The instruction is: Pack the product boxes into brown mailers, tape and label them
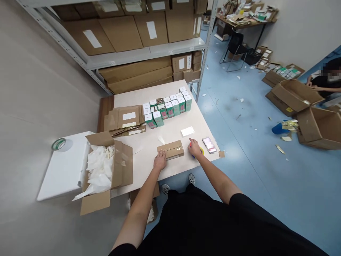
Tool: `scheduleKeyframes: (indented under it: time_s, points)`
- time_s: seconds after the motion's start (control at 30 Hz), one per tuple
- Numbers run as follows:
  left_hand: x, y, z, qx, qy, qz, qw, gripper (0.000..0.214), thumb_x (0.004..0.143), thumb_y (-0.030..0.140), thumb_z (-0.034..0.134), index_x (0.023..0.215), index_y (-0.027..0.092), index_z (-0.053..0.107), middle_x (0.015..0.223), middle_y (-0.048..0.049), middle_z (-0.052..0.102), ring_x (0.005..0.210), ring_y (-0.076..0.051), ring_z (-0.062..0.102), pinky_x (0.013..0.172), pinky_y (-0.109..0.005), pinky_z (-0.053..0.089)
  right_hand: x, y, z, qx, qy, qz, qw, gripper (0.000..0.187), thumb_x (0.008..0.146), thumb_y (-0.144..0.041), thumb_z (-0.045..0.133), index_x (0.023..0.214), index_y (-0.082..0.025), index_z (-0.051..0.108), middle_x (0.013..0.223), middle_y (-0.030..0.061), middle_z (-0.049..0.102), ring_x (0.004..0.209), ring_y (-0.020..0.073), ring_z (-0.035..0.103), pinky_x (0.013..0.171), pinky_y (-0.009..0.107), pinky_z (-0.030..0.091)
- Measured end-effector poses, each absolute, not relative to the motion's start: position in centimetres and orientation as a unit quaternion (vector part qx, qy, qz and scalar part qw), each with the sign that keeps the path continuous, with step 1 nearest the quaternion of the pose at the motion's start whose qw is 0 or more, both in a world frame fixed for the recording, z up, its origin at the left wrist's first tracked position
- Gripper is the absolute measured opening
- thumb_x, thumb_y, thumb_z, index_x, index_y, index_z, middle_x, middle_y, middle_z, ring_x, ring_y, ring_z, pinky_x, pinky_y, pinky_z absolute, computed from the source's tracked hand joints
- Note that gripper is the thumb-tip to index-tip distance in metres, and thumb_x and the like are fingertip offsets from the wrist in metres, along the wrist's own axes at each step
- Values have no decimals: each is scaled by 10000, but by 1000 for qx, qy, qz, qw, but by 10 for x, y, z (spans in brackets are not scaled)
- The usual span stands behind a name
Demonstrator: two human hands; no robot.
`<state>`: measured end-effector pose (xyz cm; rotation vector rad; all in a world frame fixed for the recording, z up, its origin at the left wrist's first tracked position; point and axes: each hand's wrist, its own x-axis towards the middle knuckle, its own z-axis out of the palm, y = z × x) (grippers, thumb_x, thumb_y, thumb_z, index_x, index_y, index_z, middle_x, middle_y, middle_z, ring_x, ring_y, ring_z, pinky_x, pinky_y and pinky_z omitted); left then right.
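A small brown cardboard box (172, 149), sealed with clear tape, lies on the white table (149, 160) in front of me. My left hand (160, 159) rests on the box's left end with its fingers spread flat. My right hand (194, 148) is curled over a colourful tape dispenser (201, 152) just right of the box. A phone (209, 144) lies beside that hand, and a white card (187, 131) sits a little further back.
Several green-and-white small boxes (167, 106) stand in rows at the table's far side. Flattened cartons (125, 121) lie left of them. An open carton of white packing (102, 170) and a tape roll (58, 143) sit left. Shelving with cartons (149, 53) is behind; another person (327, 81) sits right among open boxes.
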<state>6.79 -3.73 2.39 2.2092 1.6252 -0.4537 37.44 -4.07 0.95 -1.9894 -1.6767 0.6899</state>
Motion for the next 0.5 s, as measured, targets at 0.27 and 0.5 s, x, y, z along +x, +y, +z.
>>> scheduleKeyframes:
  time_s: [0.27, 0.5]
  points:
    - [81, -13, 29, 740, 568, -268, 239, 958, 850, 246, 598, 1673, 206, 109, 1737, -128, -2, 1605, -335, 20, 1169, -521, 396, 419, -90, -32, -743, -529, 380, 156, 352, 943, -334, 575, 1240, -165, 663, 1171, 154, 686, 1070, 293, 639, 877, 339, 489]
    - [90, 1, 38, 706, 568, -330, 265, 1082, 756, 233, 688, 1670, 191, 111, 1734, -133, -24, 1603, -345, 4, 1194, -513, 367, 390, -94, -58, -757, -508, 394, 118, 655, 905, -383, 631, 1489, -139, 461, 1426, 229, 550, 1389, 402, 431, 1102, 478, 362]
